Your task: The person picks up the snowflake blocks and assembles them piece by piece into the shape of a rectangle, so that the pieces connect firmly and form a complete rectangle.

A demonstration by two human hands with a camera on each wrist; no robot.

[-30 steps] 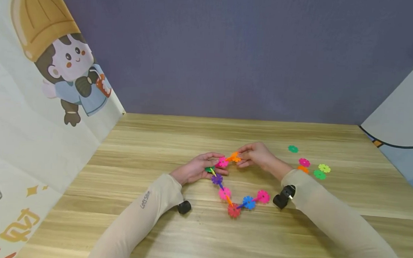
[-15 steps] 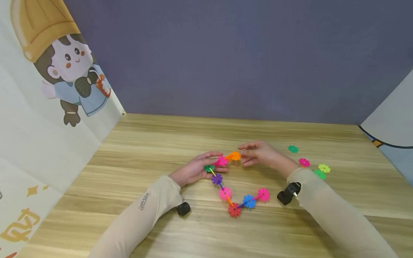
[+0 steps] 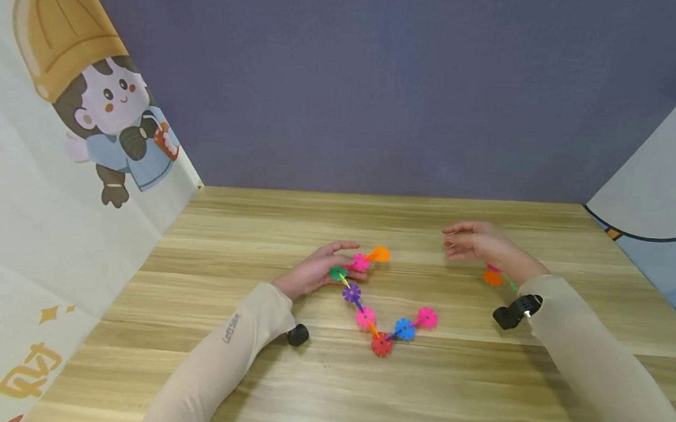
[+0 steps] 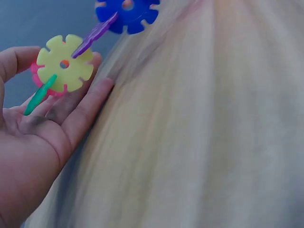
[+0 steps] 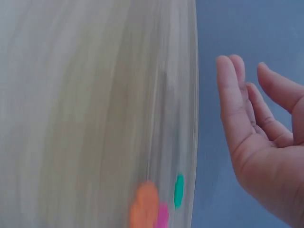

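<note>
A chain of flower-shaped plastic discs (image 3: 352, 292) in green, purple, pink, red, blue and orange curves from my left hand toward the near side of the table. My left hand (image 3: 316, 269) holds it by its far part, near the green disc (image 3: 338, 272) and a pink disc (image 3: 361, 261). In the left wrist view, a yellow disc (image 4: 64, 64) and a pink one behind it sit between thumb and fingers. The chain's orange end disc (image 3: 381, 255) sticks out past the fingertips. To the right, my right hand (image 3: 482, 244) is in the air, fingers loosely extended, holding nothing.
Loose discs lie on the wooden table (image 3: 259, 233) under and beside my right forearm: an orange one (image 3: 492, 278) shows, and a green one (image 5: 178, 191) appears in the right wrist view. The arm hides others. A dark grey wall panel (image 3: 398, 101) rises behind the table.
My right hand has let go of the chain's orange end and moved right, toward the loose discs. My left hand stays on the chain, which has barely shifted.
</note>
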